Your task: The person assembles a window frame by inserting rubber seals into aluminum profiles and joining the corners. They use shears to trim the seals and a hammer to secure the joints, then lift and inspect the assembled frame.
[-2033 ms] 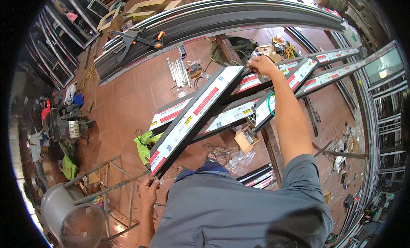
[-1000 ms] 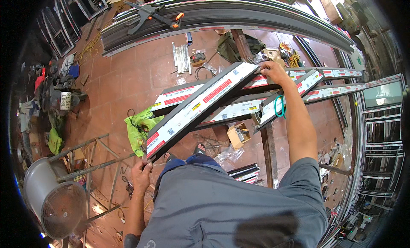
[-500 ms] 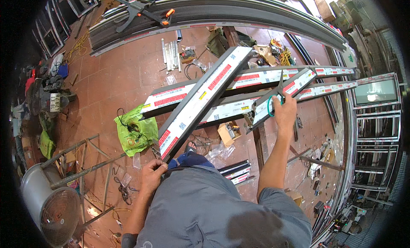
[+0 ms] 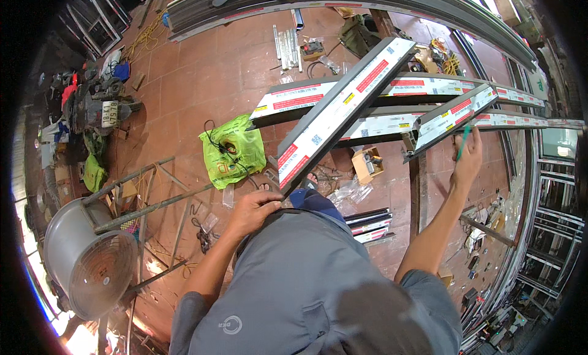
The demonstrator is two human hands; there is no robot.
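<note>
A long dark metal profile with white and red protective film [image 4: 343, 113] slants across two similar long profiles [image 4: 294, 100] lying beneath it. At its near end, my left hand [image 4: 257, 211] is closed on the corner, thumb and fingers pinching the edge. My right hand [image 4: 468, 156] is closed round scissors [image 4: 463, 142] with green handles; their blades cannot be made out. It is beside the right part of a short mitred profile [image 4: 453, 117], which rests across the long ones. Whether the scissors touch it, I cannot tell.
A bright green plastic bag [image 4: 229, 156] lies left of the long profile. An open cardboard box [image 4: 367, 165] stands on the tiled floor below. At the lower left are a large grey fan [image 4: 92, 257] and a metal stand [image 4: 147, 208]. Stacked profiles [image 4: 343, 1] run along the far side.
My right hand and the scissors have gone from the short profile's left part to its right side, and the scissors have turned. My left hand stays at the long profile's near end. The view has shifted.
</note>
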